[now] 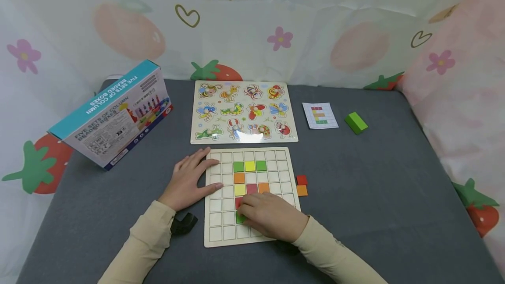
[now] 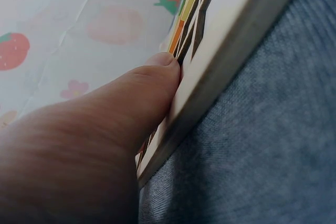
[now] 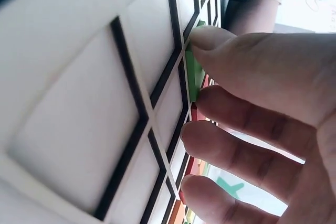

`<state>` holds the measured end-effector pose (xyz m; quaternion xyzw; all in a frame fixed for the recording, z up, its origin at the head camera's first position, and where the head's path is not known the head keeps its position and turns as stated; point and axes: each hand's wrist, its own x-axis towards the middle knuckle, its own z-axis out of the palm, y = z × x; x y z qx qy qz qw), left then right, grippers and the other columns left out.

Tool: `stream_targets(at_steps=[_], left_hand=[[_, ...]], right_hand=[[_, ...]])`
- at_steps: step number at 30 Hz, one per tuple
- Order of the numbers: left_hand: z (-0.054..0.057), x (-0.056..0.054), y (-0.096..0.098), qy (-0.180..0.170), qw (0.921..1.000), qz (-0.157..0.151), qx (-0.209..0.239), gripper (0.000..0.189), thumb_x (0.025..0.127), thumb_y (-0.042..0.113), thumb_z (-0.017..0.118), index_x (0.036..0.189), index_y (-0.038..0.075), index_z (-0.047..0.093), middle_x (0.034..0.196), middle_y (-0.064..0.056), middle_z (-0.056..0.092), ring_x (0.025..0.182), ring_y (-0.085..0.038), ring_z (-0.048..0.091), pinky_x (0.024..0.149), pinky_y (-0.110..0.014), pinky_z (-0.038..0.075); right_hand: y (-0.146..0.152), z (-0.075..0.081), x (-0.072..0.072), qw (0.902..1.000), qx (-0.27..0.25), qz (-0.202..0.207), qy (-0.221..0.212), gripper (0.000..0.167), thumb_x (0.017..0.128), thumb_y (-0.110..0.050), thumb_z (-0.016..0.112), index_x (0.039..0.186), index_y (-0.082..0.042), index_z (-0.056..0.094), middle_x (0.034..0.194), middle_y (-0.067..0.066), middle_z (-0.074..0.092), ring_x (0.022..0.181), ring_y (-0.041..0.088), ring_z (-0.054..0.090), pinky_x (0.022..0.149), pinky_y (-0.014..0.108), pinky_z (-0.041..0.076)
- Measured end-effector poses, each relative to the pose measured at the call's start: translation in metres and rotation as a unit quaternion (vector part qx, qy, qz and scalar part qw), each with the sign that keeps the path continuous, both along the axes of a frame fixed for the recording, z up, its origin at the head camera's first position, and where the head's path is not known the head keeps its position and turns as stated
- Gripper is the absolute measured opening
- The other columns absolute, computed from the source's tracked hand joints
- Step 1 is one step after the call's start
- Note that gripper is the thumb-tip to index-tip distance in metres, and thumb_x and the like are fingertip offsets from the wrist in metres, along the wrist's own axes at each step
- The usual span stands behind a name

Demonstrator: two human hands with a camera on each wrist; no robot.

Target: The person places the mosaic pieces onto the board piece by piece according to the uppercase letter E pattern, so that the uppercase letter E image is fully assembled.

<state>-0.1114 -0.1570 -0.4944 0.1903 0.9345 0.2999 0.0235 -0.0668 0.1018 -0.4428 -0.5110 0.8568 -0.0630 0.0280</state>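
Observation:
A wooden grid board [image 1: 215,233] lies on the table, with several coloured square tiles in its cells. My right hand [image 1: 272,216] is over the lower middle of the board and pinches a green tile [image 3: 194,74] between thumb and index finger. That green tile [image 1: 240,218] sits just below a red tile [image 1: 238,203], partly covered by my fingers. My left hand [image 1: 189,183] rests along the board's left edge, fingers spread. In the left wrist view its thumb [image 2: 142,87] touches the board's rim. Above are green, yellow [image 1: 250,166] and orange tiles in place.
A red tile [image 1: 301,180] and an orange tile [image 1: 302,191] lie beside the board's right edge. Behind are an insect picture puzzle [image 1: 242,119], a pattern card [image 1: 320,115] and a green block [image 1: 356,123]. A cardboard box [image 1: 114,117] stands at the left.

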Motion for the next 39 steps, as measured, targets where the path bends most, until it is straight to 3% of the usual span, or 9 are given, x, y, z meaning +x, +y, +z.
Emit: stream_targets(at_steps=[7, 16, 22, 27, 39], left_hand=[[-0.003, 0.001, 0.000, 0.011, 0.9999, 0.000, 0.007, 0.061, 0.085, 0.052, 0.067, 0.136, 0.022, 0.051, 0.156, -0.008, 0.027, 0.145, -0.031, 0.021, 0.111, -0.059, 0.015], [-0.005, 0.000, 0.002, 0.005, 0.9999, -0.004, 0.009, 0.063, 0.085, 0.052, 0.067, 0.137, 0.022, 0.050, 0.157, -0.008, 0.025, 0.145, -0.031, 0.019, 0.112, -0.058, 0.014], [-0.002, 0.001, 0.001, 0.001, 1.0000, -0.003, 0.007, 0.064, 0.084, 0.051, 0.068, 0.138, 0.022, 0.049, 0.158, -0.008, 0.024, 0.145, -0.031, 0.019, 0.113, -0.057, 0.013], [-0.002, 0.001, -0.001, 0.001, 1.0000, -0.002, 0.005, 0.064, 0.084, 0.052, 0.067, 0.138, 0.022, 0.049, 0.158, -0.008, 0.024, 0.145, -0.032, 0.019, 0.113, -0.057, 0.013], [-0.002, 0.000, 0.001, -0.006, 1.0000, -0.001, 0.003, 0.064, 0.085, 0.053, 0.067, 0.138, 0.022, 0.049, 0.158, -0.008, 0.024, 0.145, -0.032, 0.019, 0.113, -0.057, 0.013]], right_hand=[[0.010, 0.007, -0.006, 0.9997, -0.007, -0.021, -0.013, 0.021, 0.088, -0.028, 0.071, 0.106, -0.020, 0.066, 0.101, -0.006, 0.061, 0.085, 0.008, 0.058, 0.073, 0.022, 0.051], [0.077, 0.020, -0.027, 0.9894, -0.050, -0.136, 0.007, 0.024, 0.081, -0.014, 0.078, 0.102, -0.013, 0.067, 0.096, -0.003, 0.062, 0.084, 0.010, 0.059, 0.073, 0.026, 0.054], [0.109, 0.016, -0.027, 0.9801, -0.039, -0.194, -0.022, 0.028, 0.078, -0.010, 0.080, 0.105, -0.008, 0.070, 0.096, 0.001, 0.063, 0.083, 0.012, 0.060, 0.072, 0.026, 0.054], [0.114, 0.008, -0.025, 0.9769, -0.031, -0.209, -0.033, 0.032, 0.077, -0.010, 0.080, 0.107, -0.005, 0.069, 0.099, 0.002, 0.062, 0.085, 0.013, 0.062, 0.073, 0.026, 0.055], [0.118, -0.001, -0.029, 0.9734, -0.029, -0.227, 0.014, 0.028, 0.077, -0.012, 0.081, 0.102, -0.009, 0.068, 0.097, 0.002, 0.062, 0.086, 0.015, 0.062, 0.075, 0.030, 0.055]])
